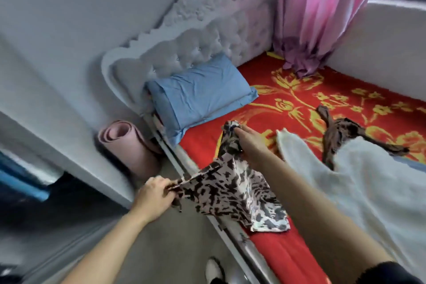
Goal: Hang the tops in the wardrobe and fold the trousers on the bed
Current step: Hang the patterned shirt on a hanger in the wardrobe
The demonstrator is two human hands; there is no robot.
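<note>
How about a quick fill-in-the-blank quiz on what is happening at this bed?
1. Counting the left hand and the right hand, the number of hands gripping the patterned garment is ____.
2. The pillow is coloured ____.
3. The bedspread is red with ____ flowers.
4. The curtain is coloured ____.

Missing words: two; blue; yellow; pink.
</note>
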